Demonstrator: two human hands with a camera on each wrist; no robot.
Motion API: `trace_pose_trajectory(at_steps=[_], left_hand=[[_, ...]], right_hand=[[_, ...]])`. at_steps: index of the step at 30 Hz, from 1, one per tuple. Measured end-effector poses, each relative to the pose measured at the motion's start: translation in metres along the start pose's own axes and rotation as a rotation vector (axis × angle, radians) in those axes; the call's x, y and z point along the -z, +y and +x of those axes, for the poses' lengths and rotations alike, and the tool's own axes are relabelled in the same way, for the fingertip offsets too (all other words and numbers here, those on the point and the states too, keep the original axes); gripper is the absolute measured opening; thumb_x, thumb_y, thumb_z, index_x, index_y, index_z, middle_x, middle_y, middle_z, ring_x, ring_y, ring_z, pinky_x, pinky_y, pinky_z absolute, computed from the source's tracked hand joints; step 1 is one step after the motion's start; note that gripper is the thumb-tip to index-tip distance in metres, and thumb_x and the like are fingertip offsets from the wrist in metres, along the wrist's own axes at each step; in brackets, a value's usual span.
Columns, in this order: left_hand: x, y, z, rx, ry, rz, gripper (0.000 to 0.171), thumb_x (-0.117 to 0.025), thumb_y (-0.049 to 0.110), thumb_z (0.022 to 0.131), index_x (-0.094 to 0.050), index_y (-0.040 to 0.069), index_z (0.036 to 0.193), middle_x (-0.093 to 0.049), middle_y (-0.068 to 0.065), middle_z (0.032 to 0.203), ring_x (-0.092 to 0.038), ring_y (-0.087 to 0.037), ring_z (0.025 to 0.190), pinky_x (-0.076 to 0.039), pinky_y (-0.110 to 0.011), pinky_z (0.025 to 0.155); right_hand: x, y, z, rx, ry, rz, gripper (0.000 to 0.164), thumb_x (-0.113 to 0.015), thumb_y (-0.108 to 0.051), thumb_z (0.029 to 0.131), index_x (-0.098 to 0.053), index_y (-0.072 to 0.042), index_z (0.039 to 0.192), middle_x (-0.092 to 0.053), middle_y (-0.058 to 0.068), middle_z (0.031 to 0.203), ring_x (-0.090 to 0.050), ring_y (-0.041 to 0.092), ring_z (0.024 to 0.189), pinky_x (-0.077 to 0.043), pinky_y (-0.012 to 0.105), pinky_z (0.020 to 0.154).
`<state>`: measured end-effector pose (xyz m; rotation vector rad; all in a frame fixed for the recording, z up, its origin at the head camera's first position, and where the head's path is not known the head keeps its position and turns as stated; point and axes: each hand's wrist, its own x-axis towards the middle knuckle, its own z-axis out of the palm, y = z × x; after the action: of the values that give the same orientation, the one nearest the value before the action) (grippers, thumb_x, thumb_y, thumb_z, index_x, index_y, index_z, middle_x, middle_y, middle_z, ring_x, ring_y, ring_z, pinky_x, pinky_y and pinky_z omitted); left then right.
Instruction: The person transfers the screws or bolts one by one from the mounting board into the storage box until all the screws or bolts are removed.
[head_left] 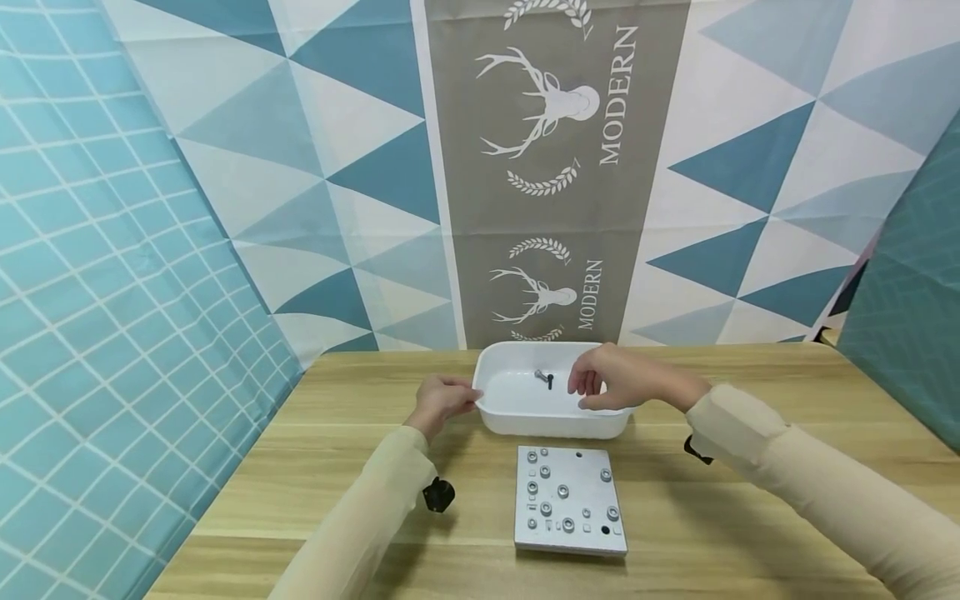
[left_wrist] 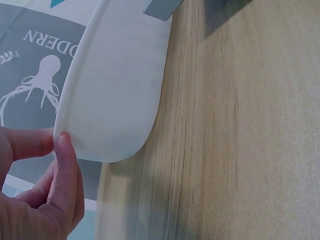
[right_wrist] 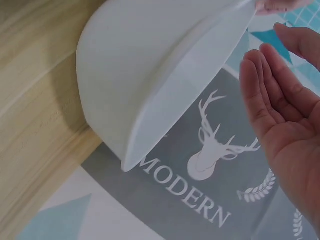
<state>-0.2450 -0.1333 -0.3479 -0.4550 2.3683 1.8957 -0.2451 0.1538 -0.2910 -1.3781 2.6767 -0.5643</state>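
A white plastic tub (head_left: 551,427) stands on the wooden table. My left hand (head_left: 444,402) pinches its left rim between thumb and fingers, as the left wrist view of that hand (left_wrist: 55,200) shows. Inside the tub lie a silver bolt (head_left: 540,376) and a small black screw (head_left: 551,381). Over the tub's right part hovers my right hand (head_left: 621,379), its fingers loosely bent and holding nothing; the right wrist view shows a gap between this hand (right_wrist: 285,100) and the rim. In front of the tub lies a silver metal plate (head_left: 558,462) with several socket-head bolts.
The wooden table (head_left: 375,387) reaches back to a hanging cloth (head_left: 540,208) with deer prints and triangles. A blue checked cloth (head_left: 112,250) hangs along the left side, and a teal cover (head_left: 907,300) stands at the right.
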Motion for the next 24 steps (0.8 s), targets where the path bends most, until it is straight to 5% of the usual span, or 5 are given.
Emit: trace_pose_trajectory(at_steps=[24], left_hand=[[0.001,-0.002,0.002,0.013,0.0,0.005,0.023,-0.075,0.001,0.079,-0.068,-0.006,0.099,-0.064,-0.01,0.085,-0.063,-0.008,0.059,-0.06,-0.019,0.063]], right_hand=[[-0.03,-0.043,-0.013,0.181,-0.034,0.064,0.013,-0.069,-0.003,0.081,-0.067,-0.007,0.094,-0.068,0.003,0.087,-0.061,0.004,0.077,-0.056,0.017,0.07]])
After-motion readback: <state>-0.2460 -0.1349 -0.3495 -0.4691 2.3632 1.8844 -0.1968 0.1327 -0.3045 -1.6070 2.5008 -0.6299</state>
